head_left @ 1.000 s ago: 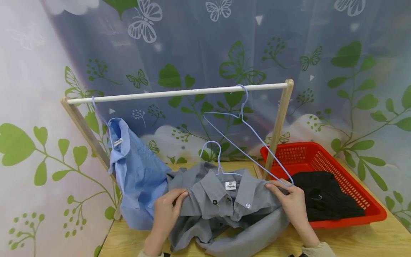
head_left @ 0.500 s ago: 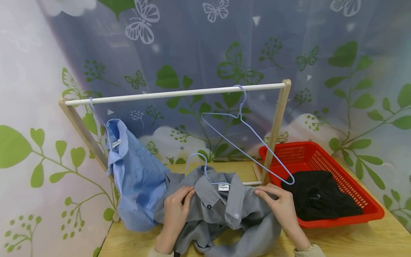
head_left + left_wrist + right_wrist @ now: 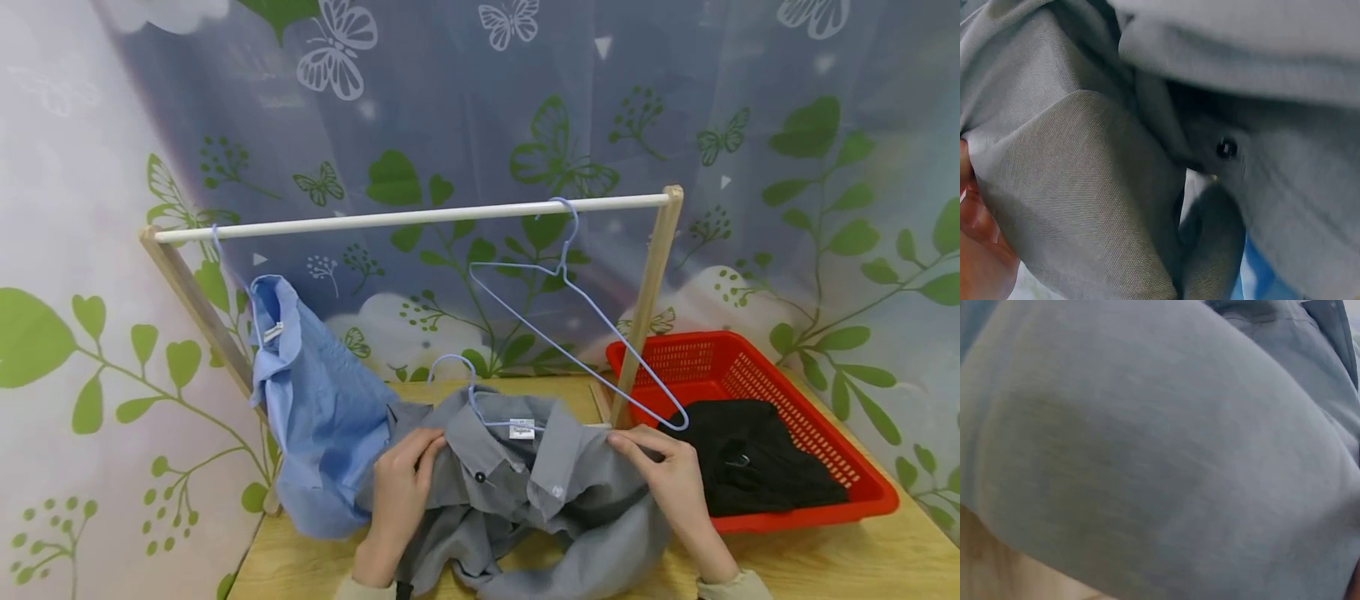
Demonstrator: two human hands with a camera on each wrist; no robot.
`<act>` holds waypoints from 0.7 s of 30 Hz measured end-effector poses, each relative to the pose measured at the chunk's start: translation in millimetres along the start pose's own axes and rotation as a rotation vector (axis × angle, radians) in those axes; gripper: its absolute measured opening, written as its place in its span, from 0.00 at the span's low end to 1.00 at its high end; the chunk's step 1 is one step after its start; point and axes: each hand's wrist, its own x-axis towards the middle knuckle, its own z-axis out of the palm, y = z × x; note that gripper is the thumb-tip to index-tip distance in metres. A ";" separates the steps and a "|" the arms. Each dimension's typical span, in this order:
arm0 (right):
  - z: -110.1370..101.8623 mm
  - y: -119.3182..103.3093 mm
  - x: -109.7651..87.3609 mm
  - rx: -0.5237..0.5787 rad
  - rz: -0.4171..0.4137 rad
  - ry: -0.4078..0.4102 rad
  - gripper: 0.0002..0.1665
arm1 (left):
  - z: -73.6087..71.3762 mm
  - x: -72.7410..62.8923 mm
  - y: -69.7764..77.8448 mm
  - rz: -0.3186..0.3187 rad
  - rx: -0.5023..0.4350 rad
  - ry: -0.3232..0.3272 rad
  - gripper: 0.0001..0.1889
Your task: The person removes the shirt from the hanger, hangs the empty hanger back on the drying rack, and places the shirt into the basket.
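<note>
A grey collared shirt with dark buttons and a white neck label is bunched over the table. Its left shoulder is pinched by my left hand, and its right shoulder by my right hand. Out of the collar rises the hook of a lilac wire hanger, tilted to the left; the hanger's arms are mostly hidden inside the shirt. In the left wrist view, grey cloth fills most of the picture, with part of a hand at the left edge. Cloth also covers nearly all of the right wrist view.
Behind the shirt stands a wooden rack with a white rail. A blue shirt hangs at its left end, a bare lilac hanger near its right. A red basket holding a black garment sits at the right.
The collar and the hanger hook have shifted left, and the hook has sunk lower. My right hand has moved slightly left and down, away from the bare hanger's corner. Both hands keep their grip.
</note>
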 end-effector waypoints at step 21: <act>-2.2 -4.0 -5.4 -0.376 -0.007 -0.103 0.19 | -5.2 1.2 5.8 -0.024 -0.008 -0.018 0.04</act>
